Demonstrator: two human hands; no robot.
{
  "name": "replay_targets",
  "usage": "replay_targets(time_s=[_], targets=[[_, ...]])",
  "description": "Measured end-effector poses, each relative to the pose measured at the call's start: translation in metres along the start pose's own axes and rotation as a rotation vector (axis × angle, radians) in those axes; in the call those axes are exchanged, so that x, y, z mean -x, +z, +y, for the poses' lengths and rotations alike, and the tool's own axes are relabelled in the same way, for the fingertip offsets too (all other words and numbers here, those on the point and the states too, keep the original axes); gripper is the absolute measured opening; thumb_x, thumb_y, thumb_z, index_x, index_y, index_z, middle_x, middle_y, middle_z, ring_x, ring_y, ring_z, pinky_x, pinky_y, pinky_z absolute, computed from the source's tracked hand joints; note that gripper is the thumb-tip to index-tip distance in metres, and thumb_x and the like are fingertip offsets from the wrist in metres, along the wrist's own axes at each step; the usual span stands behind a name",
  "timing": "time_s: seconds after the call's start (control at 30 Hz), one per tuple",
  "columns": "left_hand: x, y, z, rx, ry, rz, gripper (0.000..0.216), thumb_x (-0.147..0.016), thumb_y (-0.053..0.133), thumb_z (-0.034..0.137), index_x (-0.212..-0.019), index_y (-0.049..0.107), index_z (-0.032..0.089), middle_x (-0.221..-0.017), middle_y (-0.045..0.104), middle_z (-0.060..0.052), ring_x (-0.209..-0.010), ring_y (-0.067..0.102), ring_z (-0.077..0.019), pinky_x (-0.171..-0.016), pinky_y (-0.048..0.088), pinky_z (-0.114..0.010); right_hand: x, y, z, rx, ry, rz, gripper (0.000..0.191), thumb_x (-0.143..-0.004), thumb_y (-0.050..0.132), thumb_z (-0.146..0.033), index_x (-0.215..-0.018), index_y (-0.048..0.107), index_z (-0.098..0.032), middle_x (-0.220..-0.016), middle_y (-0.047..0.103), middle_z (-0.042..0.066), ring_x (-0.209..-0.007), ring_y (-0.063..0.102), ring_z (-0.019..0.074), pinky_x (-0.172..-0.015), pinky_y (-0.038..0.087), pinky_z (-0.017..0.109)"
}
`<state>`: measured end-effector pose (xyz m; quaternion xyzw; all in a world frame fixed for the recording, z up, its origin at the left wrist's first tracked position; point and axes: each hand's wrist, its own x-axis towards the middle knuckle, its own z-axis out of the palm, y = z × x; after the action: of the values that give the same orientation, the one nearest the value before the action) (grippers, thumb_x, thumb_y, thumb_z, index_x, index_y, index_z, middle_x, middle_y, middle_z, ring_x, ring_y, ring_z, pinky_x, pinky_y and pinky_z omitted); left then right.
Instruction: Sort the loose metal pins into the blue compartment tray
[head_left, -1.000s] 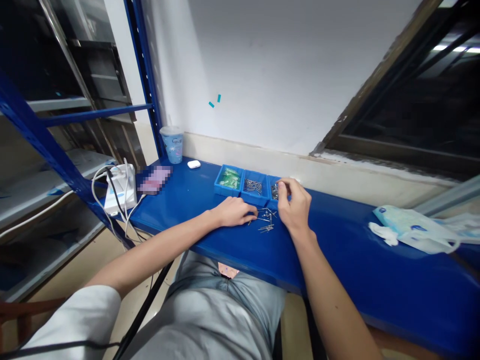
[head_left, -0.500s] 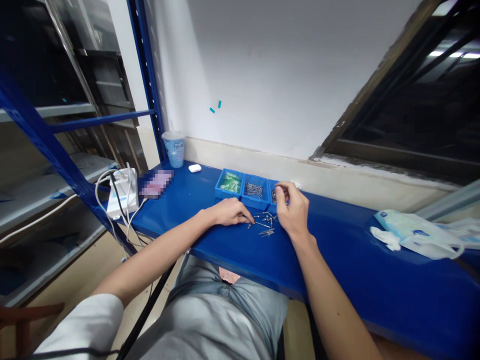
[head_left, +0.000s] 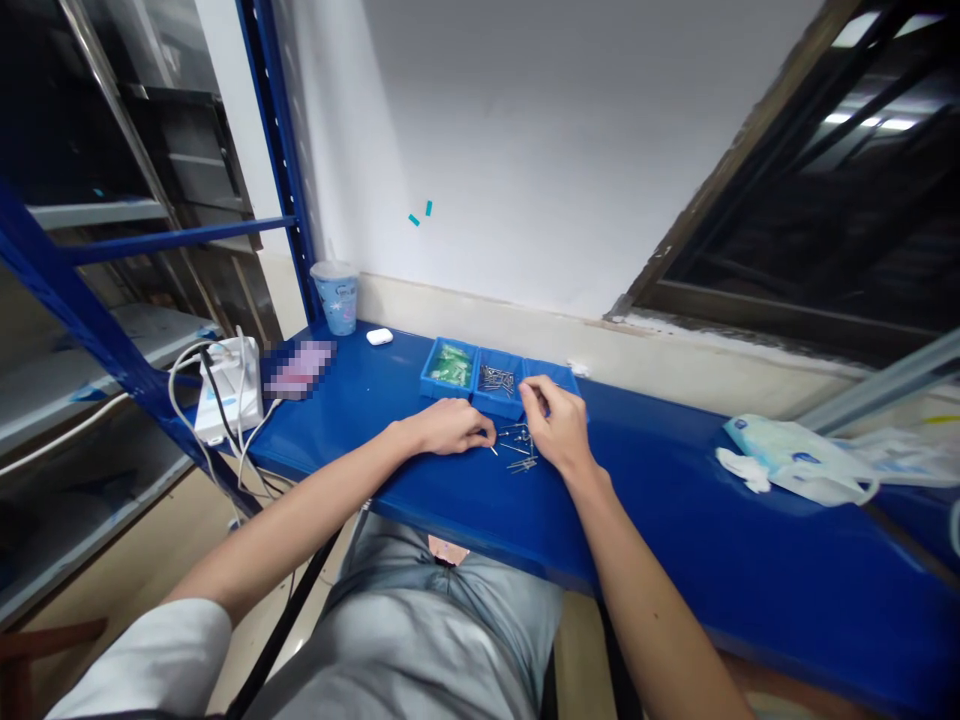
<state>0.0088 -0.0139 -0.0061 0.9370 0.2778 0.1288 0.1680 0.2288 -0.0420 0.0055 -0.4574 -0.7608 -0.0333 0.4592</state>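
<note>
My left hand [head_left: 456, 427] rests low over the blue table, thumb and fingers pinched on a small thin metal pin [head_left: 494, 452]. Just right of it lies a loose pile of thin metal pins [head_left: 519, 462], some with thicker ends. My right hand [head_left: 559, 422] is raised above the pile with thumb and forefinger brought together; whatever is between them is too small to make out. It hangs in front of the right blue bin [head_left: 559, 372], hiding most of that bin. The middle blue bin [head_left: 499, 402] holds several metal pins, and the left blue bin [head_left: 448, 390] holds green-and-white packets.
A lidded blue cup [head_left: 336, 300], a white earbud case [head_left: 379, 337] and a blurred-out phone [head_left: 302, 368] are at the table's left. Beside them, a white power strip [head_left: 231, 385] trails cables. A tissue pack [head_left: 795, 455] lies on the right. A wall [head_left: 510, 180] stands behind.
My right hand has moved left, from the right bin toward the middle bin, its fingertips now together. My left fingers have closed on the small pin. The whole view has shifted slightly.
</note>
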Motion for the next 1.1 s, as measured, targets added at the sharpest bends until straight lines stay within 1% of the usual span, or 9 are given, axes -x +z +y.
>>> replay_targets(time_s=[0.07,0.2,0.3,0.37,0.47,0.63,0.8,0.97,1.1], targets=[[0.0009,0.0000,0.0003,-0.046,-0.011,0.040,0.018,-0.102,0.061,0.030,-0.107,0.077,0.025,-0.074,0.072,-0.001,-0.070,0.068,-0.0188,-0.066,0.041,-0.025,0.0009,0.0009,0.0001,-0.007,0.012,-0.041,0.031,-0.106,0.048,-0.044,-0.090,0.066,-0.024,-0.060,0.057,-0.002,-0.053,0.054,0.0166,-0.061,0.041,0.031],[0.0023,-0.0024,0.0019,-0.034,-0.044,0.149,0.023,-0.107,0.052,0.033,-0.112,0.071,0.021,-0.070,0.068,-0.001,-0.066,0.065,-0.0184,-0.067,0.040,-0.026,0.0020,0.0013,0.0022,-0.028,0.001,-0.091,0.029,-0.105,0.051,-0.043,-0.089,0.066,-0.023,-0.063,0.061,0.000,-0.056,0.056,0.0168,-0.062,0.041,0.031],[0.0029,-0.0050,0.0035,-0.007,-0.092,0.231,0.024,-0.109,0.049,0.034,-0.116,0.067,0.020,-0.068,0.066,0.001,-0.064,0.063,-0.0179,-0.068,0.040,-0.026,0.0021,0.0006,0.0036,-0.037,-0.020,-0.193,0.031,-0.106,0.051,-0.042,-0.086,0.066,-0.024,-0.067,0.064,0.001,-0.060,0.057,0.0176,-0.064,0.042,0.032],[0.0033,-0.0065,0.0040,0.007,-0.131,0.282,0.025,-0.110,0.046,0.034,-0.119,0.064,0.019,-0.068,0.064,0.001,-0.064,0.062,-0.0182,-0.069,0.040,-0.027,0.0020,0.0007,0.0040,-0.047,-0.029,-0.237,0.028,-0.105,0.053,-0.042,-0.089,0.067,-0.024,-0.071,0.065,0.001,-0.063,0.058,0.0180,-0.066,0.044,0.032],[0.0035,-0.0078,0.0041,0.019,-0.188,0.338,0.026,-0.111,0.043,0.036,-0.121,0.061,0.019,-0.068,0.063,0.001,-0.065,0.061,-0.0189,-0.070,0.040,-0.028,0.0019,0.0028,0.0036,-0.063,-0.059,-0.231,0.022,-0.104,0.055,-0.039,-0.099,0.069,-0.023,-0.079,0.068,0.003,-0.068,0.060,0.0194,-0.072,0.048,0.034],[0.0028,-0.0071,0.0043,0.056,-0.172,0.343,0.024,-0.111,0.044,0.036,-0.119,0.059,0.019,-0.067,0.061,0.003,-0.060,0.055,-0.0169,-0.068,0.036,-0.028,0.0021,0.0075,0.0019,-0.062,-0.065,-0.196,0.020,-0.105,0.056,-0.037,-0.111,0.069,-0.023,-0.089,0.072,0.005,-0.074,0.065,0.0210,-0.075,0.050,0.034],[0.0026,-0.0069,0.0034,0.088,-0.161,0.355,0.025,-0.111,0.045,0.039,-0.115,0.060,0.020,-0.063,0.058,0.004,-0.055,0.049,-0.0158,-0.064,0.032,-0.028,0.0019,0.0090,0.0033,-0.052,-0.102,-0.236,0.021,-0.106,0.054,-0.036,-0.106,0.070,-0.022,-0.092,0.073,0.006,-0.076,0.065,0.0210,-0.076,0.048,0.034],[0.0021,-0.0061,0.0024,0.087,-0.172,0.349,0.028,-0.111,0.045,0.042,-0.116,0.061,0.019,-0.065,0.061,0.003,-0.058,0.053,-0.0174,-0.065,0.034,-0.029,0.0015,0.0088,0.0044,-0.062,-0.119,-0.248,0.020,-0.107,0.052,-0.032,-0.105,0.070,-0.023,-0.099,0.076,0.008,-0.086,0.070,0.0235,-0.080,0.049,0.035],[0.0013,-0.0039,0.0025,0.047,-0.144,0.315,0.034,-0.112,0.043,0.045,-0.122,0.063,0.019,-0.074,0.068,0.000,-0.067,0.061,-0.0197,-0.068,0.038,-0.029,0.0011,0.0080,0.0037,-0.051,-0.102,-0.232,0.021,-0.108,0.051,-0.032,-0.101,0.070,-0.023,-0.099,0.076,0.008,-0.090,0.071,0.0245,-0.080,0.049,0.035]])
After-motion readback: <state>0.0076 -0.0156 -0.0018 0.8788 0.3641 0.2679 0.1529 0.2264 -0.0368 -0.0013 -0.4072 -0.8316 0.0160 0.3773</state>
